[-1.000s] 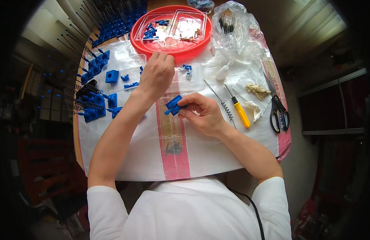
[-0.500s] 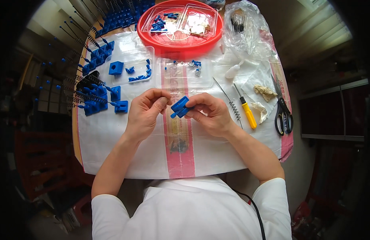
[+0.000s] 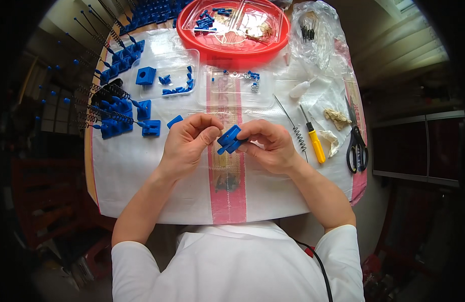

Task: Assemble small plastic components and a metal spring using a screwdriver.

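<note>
My right hand (image 3: 269, 147) pinches a blue plastic part (image 3: 229, 139) between thumb and fingers over the middle of the table. The part looks like a small block with a slot in its face and a short tab at its lower left. Close beside it, my left hand (image 3: 190, 143) has thumb and forefinger pressed together, apart from the part by a small gap; whatever is in that pinch is too small to make out. Another blue piece (image 3: 175, 121) shows at the back of my left hand, and I cannot tell whether the hand holds it or it lies on the table.
Blue blocks with black springs (image 3: 116, 118) stand at left. Behind my hands are a clear tray (image 3: 167, 56) of blue pieces, a shallow lid (image 3: 267, 95) with nuts, and a red basin (image 3: 232, 55). At right lie a spring rod (image 3: 299, 137), yellow screwdriver (image 3: 317, 146) and scissors (image 3: 357, 148).
The view has shifted slightly. Both hands stay close together, with the blue part still in my right hand and turned a little. A blue piece now shows behind my left hand.
</note>
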Available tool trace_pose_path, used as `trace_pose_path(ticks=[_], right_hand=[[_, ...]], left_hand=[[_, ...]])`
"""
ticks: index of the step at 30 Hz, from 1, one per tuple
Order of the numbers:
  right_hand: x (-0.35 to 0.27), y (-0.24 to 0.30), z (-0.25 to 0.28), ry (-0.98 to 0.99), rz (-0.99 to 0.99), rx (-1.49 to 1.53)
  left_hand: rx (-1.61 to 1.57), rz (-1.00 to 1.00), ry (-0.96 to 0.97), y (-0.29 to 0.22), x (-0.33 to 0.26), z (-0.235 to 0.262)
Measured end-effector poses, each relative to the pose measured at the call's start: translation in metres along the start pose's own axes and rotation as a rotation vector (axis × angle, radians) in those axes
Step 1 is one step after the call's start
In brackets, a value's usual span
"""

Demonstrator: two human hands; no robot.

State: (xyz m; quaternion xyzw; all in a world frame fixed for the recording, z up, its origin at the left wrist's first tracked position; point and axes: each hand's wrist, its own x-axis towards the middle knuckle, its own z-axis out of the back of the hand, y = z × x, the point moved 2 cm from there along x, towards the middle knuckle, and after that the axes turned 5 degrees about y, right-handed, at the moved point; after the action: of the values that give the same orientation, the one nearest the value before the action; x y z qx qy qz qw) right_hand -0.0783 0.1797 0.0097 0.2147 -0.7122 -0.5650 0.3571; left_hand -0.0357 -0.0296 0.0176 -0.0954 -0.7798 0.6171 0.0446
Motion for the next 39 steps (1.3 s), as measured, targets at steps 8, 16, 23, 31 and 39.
trace_pose_path(ticks=[8,16,23,31,39], right_hand=[[-0.002,0.000,-0.001,0.008,-0.016,-0.005],[0.000,0.000,-0.002,0.068,0.048,-0.019],[0.000,0.010,-0.003,0.068,0.104,-0.239],[0.003,0.015,0.000,-0.034,0.160,-0.392],[0.004,0.021,-0.001,-0.185,0.217,-0.511]], left_hand=[[-0.085,0.038,0.105,-0.003,0.001,-0.008],[-0.236,0.142,0.160,0.001,-0.002,-0.001],[-0.355,0.392,0.263,-0.005,-0.005,-0.001],[-0.606,0.353,0.315,-0.002,-0.004,-0.009],[-0.724,0.304,0.301,-0.006,-0.003,-0.015]])
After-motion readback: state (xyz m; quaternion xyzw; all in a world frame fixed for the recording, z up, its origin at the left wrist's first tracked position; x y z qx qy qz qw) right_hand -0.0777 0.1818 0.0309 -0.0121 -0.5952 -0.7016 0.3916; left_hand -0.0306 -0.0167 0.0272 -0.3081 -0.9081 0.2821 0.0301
